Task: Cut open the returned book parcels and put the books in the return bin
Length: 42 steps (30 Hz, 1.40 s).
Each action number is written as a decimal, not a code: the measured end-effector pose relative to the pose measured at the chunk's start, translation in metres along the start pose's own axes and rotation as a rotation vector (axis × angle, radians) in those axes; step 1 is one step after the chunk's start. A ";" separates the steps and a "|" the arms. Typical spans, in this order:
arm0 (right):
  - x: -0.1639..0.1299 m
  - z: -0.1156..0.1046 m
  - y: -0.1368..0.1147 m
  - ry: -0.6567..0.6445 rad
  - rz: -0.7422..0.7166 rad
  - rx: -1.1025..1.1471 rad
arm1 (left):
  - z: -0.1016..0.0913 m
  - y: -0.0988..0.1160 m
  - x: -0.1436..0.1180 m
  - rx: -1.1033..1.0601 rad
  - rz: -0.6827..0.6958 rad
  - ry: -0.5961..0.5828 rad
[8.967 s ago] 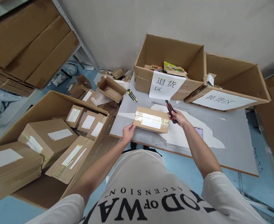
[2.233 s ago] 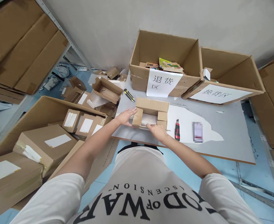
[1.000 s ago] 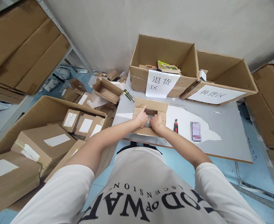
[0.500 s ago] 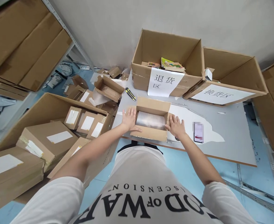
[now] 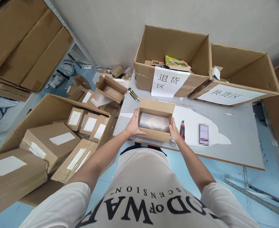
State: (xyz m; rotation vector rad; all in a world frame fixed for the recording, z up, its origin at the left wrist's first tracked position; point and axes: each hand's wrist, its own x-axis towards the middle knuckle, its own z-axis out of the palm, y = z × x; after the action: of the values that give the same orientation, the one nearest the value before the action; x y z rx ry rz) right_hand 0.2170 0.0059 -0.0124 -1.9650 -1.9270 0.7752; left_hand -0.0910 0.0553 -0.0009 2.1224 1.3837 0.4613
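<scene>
At the near edge of the grey counter [image 5: 236,139], the left hand [image 5: 133,124] and right hand [image 5: 174,131] press flat against the two ends of an open small box [image 5: 155,122], each grip clasping it, with a clear-wrapped bundle [image 5: 154,122] inside. Just right of it lie a red box cutter [image 5: 182,129] and a phone [image 5: 203,134]; a yellow cutter [image 5: 133,94] lies beyond. Farther back, two large labelled cartons [image 5: 174,60] stand against the pale wall [image 5: 129,22], while taped parcels [image 5: 58,139] crowd the blue floor [image 5: 260,186] at left.
</scene>
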 end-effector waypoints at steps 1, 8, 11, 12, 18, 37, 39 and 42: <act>-0.002 -0.008 -0.006 0.051 0.002 -0.083 | 0.000 0.001 -0.001 -0.009 -0.006 -0.001; 0.017 -0.049 -0.067 -0.234 -0.456 -0.479 | 0.002 0.001 -0.004 -0.019 -0.009 0.023; 0.047 -0.032 -0.078 -0.606 -0.434 -0.601 | 0.003 0.000 -0.004 -0.026 -0.012 0.019; 0.057 -0.024 -0.079 -0.693 -0.406 -0.655 | 0.003 0.001 -0.004 -0.030 -0.013 0.017; 0.088 0.017 -0.073 -0.795 -0.416 -0.901 | 0.000 0.004 -0.004 -0.019 -0.038 0.000; 0.082 0.012 -0.053 -0.848 -0.458 -0.767 | 0.000 0.003 -0.004 -0.032 -0.015 -0.003; 0.078 0.007 -0.055 -0.821 -0.428 -0.769 | 0.000 0.003 -0.004 -0.033 -0.024 -0.008; 0.071 0.002 -0.057 -0.783 -0.399 -0.793 | 0.000 0.003 -0.004 -0.030 -0.025 -0.012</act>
State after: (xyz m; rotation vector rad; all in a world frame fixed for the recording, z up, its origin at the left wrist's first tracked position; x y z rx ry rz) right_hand 0.1665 0.0799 0.0048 -1.5926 -3.3798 0.8016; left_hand -0.0905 0.0513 0.0010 2.0780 1.3871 0.4563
